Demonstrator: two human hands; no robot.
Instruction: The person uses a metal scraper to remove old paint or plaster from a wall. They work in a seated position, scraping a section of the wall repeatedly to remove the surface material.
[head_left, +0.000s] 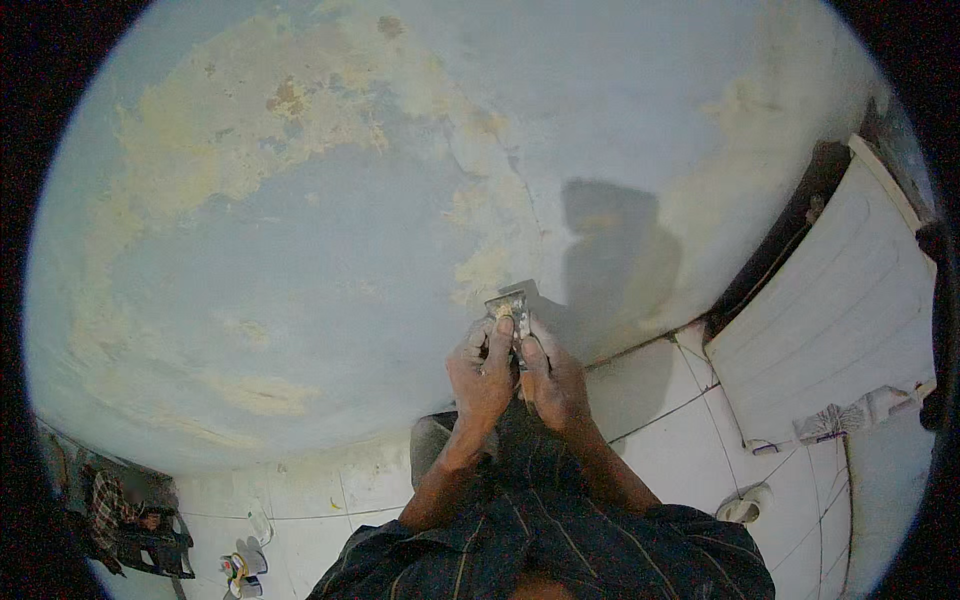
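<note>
A small metal scraper (508, 303) with whitish and yellowish residue on its blade is held upright in front of the wall. My left hand (480, 375) grips it from the left, the thumb pressed on the face of the blade. From the other side my right hand (553, 384) closes around its lower part, fingers dusted white. The handle is mostly hidden by both hands. Behind them is a pale blue painted wall (337, 262) with yellowish worn patches and a thin crack. I cannot tell whether the blade touches it.
White tiles (300, 499) run along the floor. On the right a large white panel (825, 292) stands by a dark gap. A white ring-shaped object (744, 506) lies near it. At lower left are several small rolls or cups (244, 574) and a black chair-like object (154, 544) with checked cloth (109, 499).
</note>
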